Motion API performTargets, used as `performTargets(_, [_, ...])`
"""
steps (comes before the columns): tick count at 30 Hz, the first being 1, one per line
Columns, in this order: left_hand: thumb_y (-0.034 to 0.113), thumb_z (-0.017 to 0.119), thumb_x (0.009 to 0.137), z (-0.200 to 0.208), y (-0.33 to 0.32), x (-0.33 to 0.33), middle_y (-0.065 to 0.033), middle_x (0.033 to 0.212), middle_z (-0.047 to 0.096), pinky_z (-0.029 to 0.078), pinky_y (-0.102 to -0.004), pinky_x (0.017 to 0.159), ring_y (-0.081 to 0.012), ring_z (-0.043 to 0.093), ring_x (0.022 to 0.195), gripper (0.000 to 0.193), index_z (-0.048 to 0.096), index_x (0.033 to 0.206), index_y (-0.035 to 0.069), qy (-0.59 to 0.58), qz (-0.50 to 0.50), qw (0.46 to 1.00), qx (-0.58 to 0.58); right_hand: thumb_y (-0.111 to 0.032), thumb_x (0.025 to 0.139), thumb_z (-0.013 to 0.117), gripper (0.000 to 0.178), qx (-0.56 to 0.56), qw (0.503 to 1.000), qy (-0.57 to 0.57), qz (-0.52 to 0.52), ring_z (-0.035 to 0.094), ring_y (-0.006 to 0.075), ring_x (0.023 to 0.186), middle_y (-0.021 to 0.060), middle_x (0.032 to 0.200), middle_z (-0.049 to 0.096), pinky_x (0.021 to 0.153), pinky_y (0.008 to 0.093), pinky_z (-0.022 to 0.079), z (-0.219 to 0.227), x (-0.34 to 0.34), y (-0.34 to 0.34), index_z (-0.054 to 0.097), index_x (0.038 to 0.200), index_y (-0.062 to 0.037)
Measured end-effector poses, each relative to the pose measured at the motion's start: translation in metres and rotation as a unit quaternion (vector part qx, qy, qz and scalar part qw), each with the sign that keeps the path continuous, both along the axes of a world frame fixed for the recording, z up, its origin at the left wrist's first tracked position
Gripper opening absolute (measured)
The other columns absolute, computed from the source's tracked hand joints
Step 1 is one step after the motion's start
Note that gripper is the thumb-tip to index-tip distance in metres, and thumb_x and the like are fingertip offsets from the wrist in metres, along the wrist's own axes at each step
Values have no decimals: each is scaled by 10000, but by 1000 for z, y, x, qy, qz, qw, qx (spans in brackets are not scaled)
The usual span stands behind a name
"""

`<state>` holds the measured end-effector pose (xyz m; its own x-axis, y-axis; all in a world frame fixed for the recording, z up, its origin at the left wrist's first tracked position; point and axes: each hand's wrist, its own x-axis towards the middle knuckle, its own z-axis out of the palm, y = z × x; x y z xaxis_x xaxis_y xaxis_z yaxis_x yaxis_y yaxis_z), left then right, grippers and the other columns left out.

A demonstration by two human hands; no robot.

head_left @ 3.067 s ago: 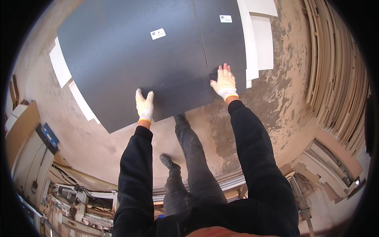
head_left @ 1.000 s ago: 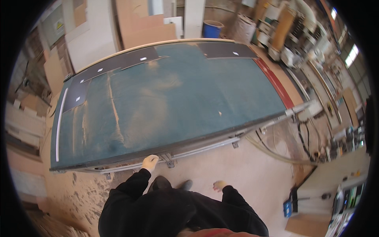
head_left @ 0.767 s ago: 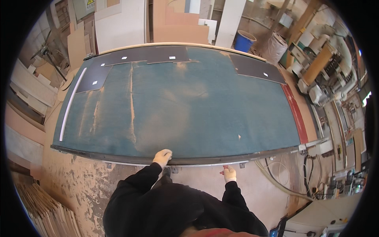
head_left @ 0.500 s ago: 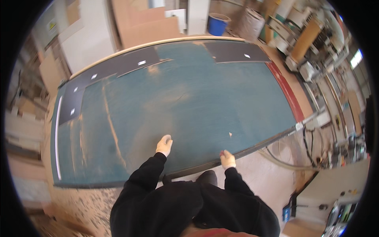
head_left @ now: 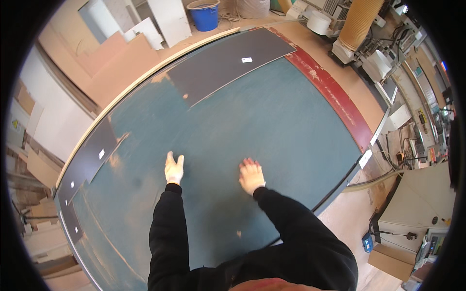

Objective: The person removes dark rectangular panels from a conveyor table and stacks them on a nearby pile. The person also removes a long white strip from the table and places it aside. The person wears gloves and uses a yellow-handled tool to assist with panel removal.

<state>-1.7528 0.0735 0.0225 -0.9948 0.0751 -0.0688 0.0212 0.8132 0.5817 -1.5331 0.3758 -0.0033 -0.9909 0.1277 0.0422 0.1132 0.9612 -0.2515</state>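
Observation:
My left hand point(head_left: 174, 168) is over the middle of a large blue-green table top point(head_left: 213, 140), its thumb apart from the fingers and nothing in it. To its right, my right hand point(head_left: 251, 177) reaches over the same surface with fingers extended and somewhat spread, also holding nothing. Both hands look pale and may be gloved; reddish fingertips show on the right one. Whether either touches the table I cannot tell. Beyond them lies a dark grey panel point(head_left: 221, 70) with a small white label, along the far edge. More dark labelled panels point(head_left: 94, 153) lie along the left side.
A red strip point(head_left: 327, 89) borders the table's right end. Past it stands machinery with a ribbed tan hose point(head_left: 361, 22). Behind the far edge are a blue bucket point(head_left: 204, 17) and leaning boards point(head_left: 114, 65). A cardboard box point(head_left: 392, 261) sits at the lower right.
My view has shifted toward the right end of the table, bringing the far grey panel closer. My right hand has gone from the near edge to over the table; both arms reach farther forward.

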Motion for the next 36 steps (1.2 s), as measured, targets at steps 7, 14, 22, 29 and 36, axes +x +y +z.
performTargets(7, [538, 586, 960, -14, 166, -200, -197, 1399, 553, 360, -499, 1098, -360, 481, 1316, 771, 389, 1496, 19, 153, -10, 982, -109, -240, 843, 697, 442, -116, 993, 15, 28, 438, 338, 1432, 138, 1453, 554, 1210, 543, 271, 9, -4, 14, 674, 1255, -83])
performTargets(14, [315, 672, 940, -28, 274, -153, -207, 1291, 616, 432, -505, 1020, -384, 555, 1169, 542, 531, 1365, 8, 218, 101, 971, 13, -205, 799, 694, 438, -202, 977, 3, 64, 497, 348, 1385, 144, 1410, 591, 1177, 550, 310, 16, -16, 21, 692, 1212, -59])
performTargets(22, [378, 661, 938, 2, 292, -165, -216, 1245, 640, 432, -503, 1056, -394, 573, 1210, 533, 575, 1328, 26, 266, -40, 963, 34, -112, 844, 724, 618, -85, 973, 181, -113, 455, 473, 1372, 279, 1406, 529, 1126, 551, 378, 15, -132, 188, 501, 1384, 90])
performTargets(29, [489, 675, 904, -31, 263, -291, -213, 1423, 553, 372, -489, 1136, -393, 505, 1325, 727, 479, 1435, 32, 173, -87, 970, -147, -251, 823, 782, 805, -33, 986, 148, -71, 424, 399, 1434, 234, 1454, 524, 1210, 502, 299, -21, -197, 224, 423, 1463, 80])
performTargets(36, [491, 710, 869, -11, 243, -184, -229, 1362, 573, 421, -511, 1083, -427, 515, 1258, 746, 504, 1403, 13, 151, -96, 981, -80, -187, 855, 677, 754, -157, 971, 109, -146, 376, 428, 1456, 301, 1486, 469, 1222, 504, 276, -14, -151, 193, 377, 1489, 89])
